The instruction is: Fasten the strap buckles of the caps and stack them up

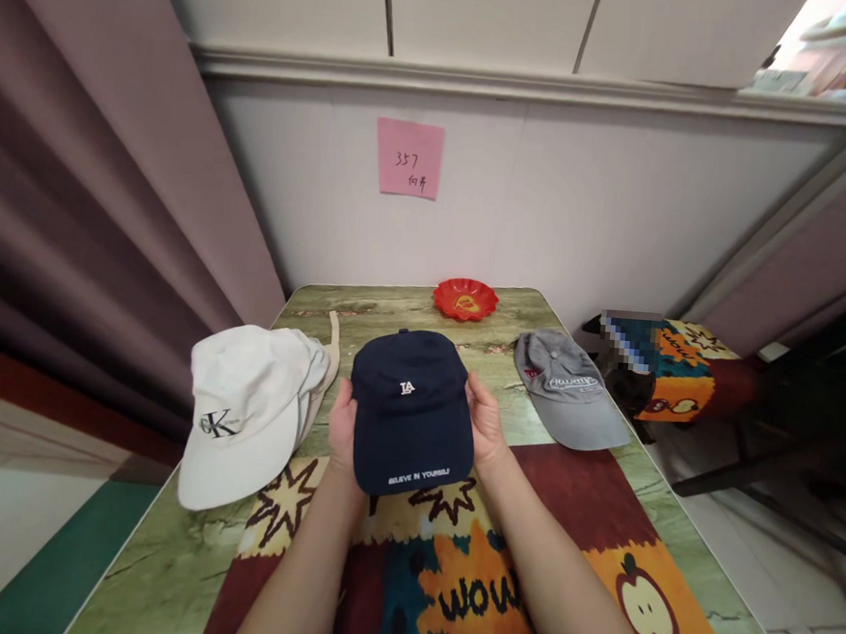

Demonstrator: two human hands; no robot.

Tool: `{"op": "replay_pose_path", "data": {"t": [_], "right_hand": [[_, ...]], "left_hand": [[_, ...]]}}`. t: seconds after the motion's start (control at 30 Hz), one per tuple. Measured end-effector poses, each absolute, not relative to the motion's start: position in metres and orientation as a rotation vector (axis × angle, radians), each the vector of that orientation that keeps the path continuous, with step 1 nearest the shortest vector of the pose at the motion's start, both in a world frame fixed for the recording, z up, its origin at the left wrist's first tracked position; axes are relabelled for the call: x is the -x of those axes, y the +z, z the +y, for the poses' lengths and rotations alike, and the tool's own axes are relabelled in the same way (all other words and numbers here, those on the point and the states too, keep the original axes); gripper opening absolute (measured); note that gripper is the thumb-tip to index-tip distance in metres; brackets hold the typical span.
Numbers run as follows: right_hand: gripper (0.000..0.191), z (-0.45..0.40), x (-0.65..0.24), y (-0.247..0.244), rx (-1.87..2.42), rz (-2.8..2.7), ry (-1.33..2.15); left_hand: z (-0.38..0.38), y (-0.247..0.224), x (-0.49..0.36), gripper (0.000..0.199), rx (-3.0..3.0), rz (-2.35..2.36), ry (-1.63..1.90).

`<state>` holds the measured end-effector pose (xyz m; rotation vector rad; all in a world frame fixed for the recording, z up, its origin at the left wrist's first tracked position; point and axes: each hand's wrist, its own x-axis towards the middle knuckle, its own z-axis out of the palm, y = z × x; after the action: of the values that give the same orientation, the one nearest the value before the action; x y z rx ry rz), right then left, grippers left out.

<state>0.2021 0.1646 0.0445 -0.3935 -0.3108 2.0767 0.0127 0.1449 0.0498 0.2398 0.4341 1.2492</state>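
Observation:
A navy baseball cap (414, 394) with a small white LA emblem faces me, its brim toward my body. My left hand (343, 423) grips its left side and my right hand (486, 423) its right side; the fingers are partly hidden behind and under the cap. To the left sits a white cap (244, 391) with a black K logo, overlapping other pale caps behind it. On the right lies a grey cap (563, 385) with white lettering across its front.
A red scalloped dish (466, 301) stands at the back of the green table (160, 550) by the wall. A colourful patterned mat (585, 493) covers the table's near part. A pink note (409, 159) is stuck to the wall. A patterned stool (687, 364) stands beyond the right edge.

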Motion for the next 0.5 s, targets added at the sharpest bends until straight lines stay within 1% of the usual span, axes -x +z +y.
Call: {"op": "replay_pose_path", "data": {"t": [0.1, 0.17, 0.33, 0.5], "right_hand": [[0.028, 0.168, -0.201, 0.037, 0.508, -0.234, 2.174], [0.029, 0.173, -0.204, 0.034, 0.523, -0.218, 2.157], [0.037, 0.187, -0.217, 0.032, 0.548, -0.2, 2.062], [0.035, 0.185, -0.221, 0.036, 0.504, -0.158, 1.991]], "left_hand": [[0.147, 0.054, -0.012, 0.066, -0.192, 0.501, 1.246], [0.148, 0.06, -0.016, 0.066, -0.165, 0.548, 1.233], [0.15, 0.074, -0.038, 0.045, -0.111, 0.67, 1.268], [0.147, 0.083, -0.05, 0.044, -0.087, 0.74, 1.288]]}}
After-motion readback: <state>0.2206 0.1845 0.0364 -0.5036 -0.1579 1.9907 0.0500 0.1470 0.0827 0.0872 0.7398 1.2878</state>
